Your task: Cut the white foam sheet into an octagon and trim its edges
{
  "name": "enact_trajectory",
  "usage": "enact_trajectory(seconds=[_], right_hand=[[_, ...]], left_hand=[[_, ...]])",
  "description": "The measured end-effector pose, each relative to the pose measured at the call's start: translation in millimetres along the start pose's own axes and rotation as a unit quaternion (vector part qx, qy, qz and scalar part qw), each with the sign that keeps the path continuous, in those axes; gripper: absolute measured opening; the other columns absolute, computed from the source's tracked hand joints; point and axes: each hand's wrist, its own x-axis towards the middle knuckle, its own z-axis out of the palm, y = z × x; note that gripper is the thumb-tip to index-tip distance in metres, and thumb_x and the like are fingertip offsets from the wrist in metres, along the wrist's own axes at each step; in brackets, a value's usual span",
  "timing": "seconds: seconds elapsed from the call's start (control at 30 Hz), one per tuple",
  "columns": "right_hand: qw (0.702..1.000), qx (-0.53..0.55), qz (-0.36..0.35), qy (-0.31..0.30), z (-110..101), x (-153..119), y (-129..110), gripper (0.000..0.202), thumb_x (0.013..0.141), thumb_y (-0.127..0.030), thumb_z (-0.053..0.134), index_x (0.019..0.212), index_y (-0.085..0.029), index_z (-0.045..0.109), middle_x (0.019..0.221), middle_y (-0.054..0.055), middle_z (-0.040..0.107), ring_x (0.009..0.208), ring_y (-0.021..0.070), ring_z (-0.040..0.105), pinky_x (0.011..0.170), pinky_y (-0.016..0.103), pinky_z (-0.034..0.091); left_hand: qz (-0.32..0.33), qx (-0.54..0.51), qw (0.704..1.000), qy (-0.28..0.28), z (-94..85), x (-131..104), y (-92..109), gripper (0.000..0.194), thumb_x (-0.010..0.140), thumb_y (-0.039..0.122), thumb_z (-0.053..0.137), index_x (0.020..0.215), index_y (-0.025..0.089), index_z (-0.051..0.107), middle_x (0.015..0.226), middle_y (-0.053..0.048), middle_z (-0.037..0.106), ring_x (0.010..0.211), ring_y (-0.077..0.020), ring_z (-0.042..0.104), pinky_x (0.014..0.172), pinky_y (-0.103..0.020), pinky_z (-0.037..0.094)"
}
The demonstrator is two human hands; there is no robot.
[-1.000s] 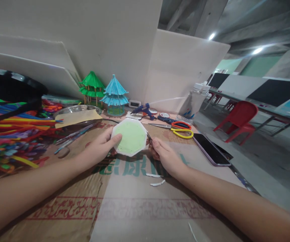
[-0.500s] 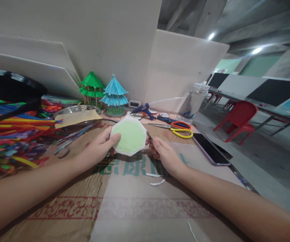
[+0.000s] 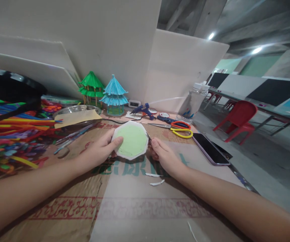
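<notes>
An octagonal board (image 3: 132, 141), pale green on its face with a white rim, is held up by my left hand (image 3: 107, 145), thumb on top and fingers underneath. My right hand (image 3: 163, 153) is closed around a thin dark tool (image 3: 149, 137), whose slim tip meets the board's right edge. Most of that tool is hidden by my fingers, so its kind does not show. Below the board, curved white strips (image 3: 157, 183) lie on a translucent sheet (image 3: 135, 225).
Scissors (image 3: 179, 128) with red and yellow handles and a blue glue gun (image 3: 143, 109) lie behind the board. A phone (image 3: 210, 149) rests at right. Colourful pipe cleaners (image 3: 11, 134) heap at left. Blue (image 3: 113, 95) and green (image 3: 92, 84) model pavilions stand at back.
My left hand has lowered the octagonal board slightly and shifted it a little to the right. My right hand stays at the board's right edge with the tool.
</notes>
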Motion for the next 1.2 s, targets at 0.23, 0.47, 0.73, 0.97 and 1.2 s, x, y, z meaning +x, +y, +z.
enact_trajectory(seconds=[0.23, 0.47, 0.73, 0.97, 1.2], right_hand=[[1.0, 0.012, 0.007, -0.008, 0, 1, -2, 0.054, 0.083, -0.074, 0.053, 0.074, -0.023, 0.039, 0.061, -0.007, 0.032, 0.052, 0.0096, 0.025, 0.047, 0.025, 0.019], [0.999, 0.025, 0.031, -0.008, 2, 0, -8, 0.051, 0.083, -0.07, 0.055, 0.077, -0.022, 0.041, 0.06, -0.009, 0.03, 0.051, 0.0091, 0.023, 0.048, 0.026, 0.016], [0.999, 0.034, 0.033, -0.007, 2, -2, -10, 0.05, 0.083, -0.068, 0.057, 0.075, -0.022, 0.04, 0.06, -0.008, 0.03, 0.052, 0.0087, 0.023, 0.049, 0.024, 0.018], [0.999, 0.04, 0.008, -0.007, 3, -2, -6, 0.057, 0.079, -0.075, 0.057, 0.07, -0.022, 0.038, 0.061, -0.007, 0.031, 0.053, 0.0089, 0.025, 0.048, 0.025, 0.019], [1.0, 0.03, 0.003, 0.001, 3, -1, -4, 0.059, 0.077, -0.077, 0.057, 0.069, -0.023, 0.037, 0.061, -0.007, 0.028, 0.054, 0.0097, 0.023, 0.047, 0.024, 0.018]], left_hand=[[-0.004, 0.009, 1.0, 0.0, 1.7, 0, 1, 0.052, 0.094, 0.056, 0.05, 0.128, 0.017, 0.05, 0.09, -0.002, 0.056, 0.063, -0.0123, 0.05, 0.051, -0.023, 0.043], [-0.011, 0.0, 1.0, -0.005, 2.1, 0, 2, 0.052, 0.093, 0.057, 0.051, 0.123, 0.015, 0.052, 0.086, -0.001, 0.055, 0.059, -0.0121, 0.05, 0.049, -0.024, 0.044], [-0.019, 0.007, 1.0, -0.004, 2.4, 0, 4, 0.049, 0.093, 0.057, 0.05, 0.121, 0.017, 0.051, 0.089, -0.002, 0.055, 0.062, -0.0132, 0.051, 0.051, -0.024, 0.046], [-0.034, 0.014, 0.999, -0.031, 1.9, -4, -2, 0.042, 0.092, 0.058, 0.051, 0.108, 0.019, 0.052, 0.081, 0.001, 0.054, 0.062, -0.0151, 0.053, 0.052, -0.025, 0.046], [-0.033, -0.007, 0.999, -0.038, 3.8, -2, -2, 0.043, 0.092, 0.058, 0.051, 0.113, 0.019, 0.051, 0.081, 0.001, 0.054, 0.06, -0.0144, 0.052, 0.051, -0.025, 0.046]])
